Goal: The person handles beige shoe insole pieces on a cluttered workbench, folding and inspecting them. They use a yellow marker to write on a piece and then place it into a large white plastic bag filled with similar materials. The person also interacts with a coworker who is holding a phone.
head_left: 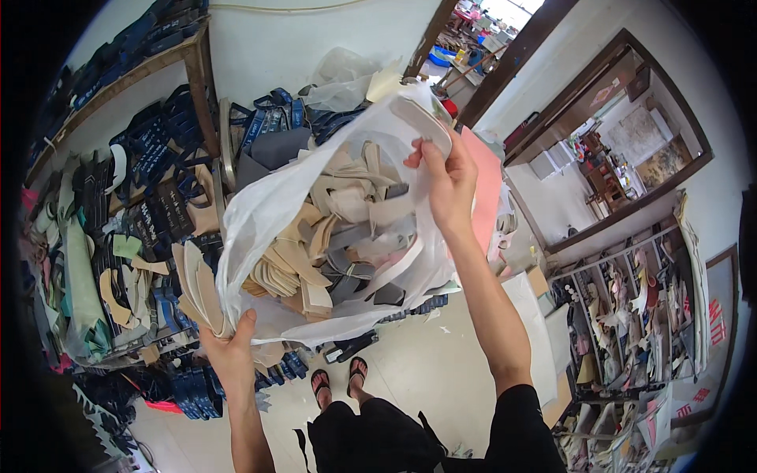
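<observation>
Black-clothed knees and two sandalled feet (338,384) are showing at the bottom of the head view, on a pale tiled floor (426,366). Just above them the person's left hand (229,352) is gripping the lower left corner of a big translucent white plastic bag (268,205); its thumb is lying up along the plastic and the other fingers are curling under, bunching the film together with what look like a few tan sole pieces, though the fold is hiding that part.

Higher up and to the right, the right hand (448,180) is reaching over the bag's upper rim, its fingers pinching the plastic edge and a white insole-shaped piece (426,126) pressed against it. So the bag is hanging slantwise between the two hands, its long axis running from the low left hand up to the high right hand, its mouth facing the person. Inside, tan, cream and grey sole cut-outs (331,244) are lying heaped, nearer the left hand than the right.

Behind the bag, dark blue sandal straps (162,189) are piling against wooden shelving (201,79), and a rack of shoe parts (623,315) is standing at the right.
</observation>
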Available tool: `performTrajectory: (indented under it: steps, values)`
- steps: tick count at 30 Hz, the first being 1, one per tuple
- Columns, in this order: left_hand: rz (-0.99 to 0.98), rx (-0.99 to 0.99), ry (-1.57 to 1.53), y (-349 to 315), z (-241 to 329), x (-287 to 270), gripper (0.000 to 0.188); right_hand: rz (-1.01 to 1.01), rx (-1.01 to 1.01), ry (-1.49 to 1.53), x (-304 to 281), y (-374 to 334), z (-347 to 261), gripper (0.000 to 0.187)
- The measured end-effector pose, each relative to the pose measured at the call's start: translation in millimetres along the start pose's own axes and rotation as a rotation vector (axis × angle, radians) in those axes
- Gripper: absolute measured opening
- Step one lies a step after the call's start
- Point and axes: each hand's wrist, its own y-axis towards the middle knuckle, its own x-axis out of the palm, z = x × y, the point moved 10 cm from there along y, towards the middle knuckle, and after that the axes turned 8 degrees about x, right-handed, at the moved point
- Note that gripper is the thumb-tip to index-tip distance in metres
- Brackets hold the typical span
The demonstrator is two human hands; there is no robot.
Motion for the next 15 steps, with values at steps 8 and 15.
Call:
performTrajectory:
  steps: [8,15]
  values:
    - [0.097,0.075,-0.167,7,-3,5,0.063,-0.711,-0.486,-0.656,148,-133,14,0.053]
    - [0.111,0.045,-0.104,5,-5,9,0.062,-1.006,-0.062,-0.401,141,-184,96,0.049]
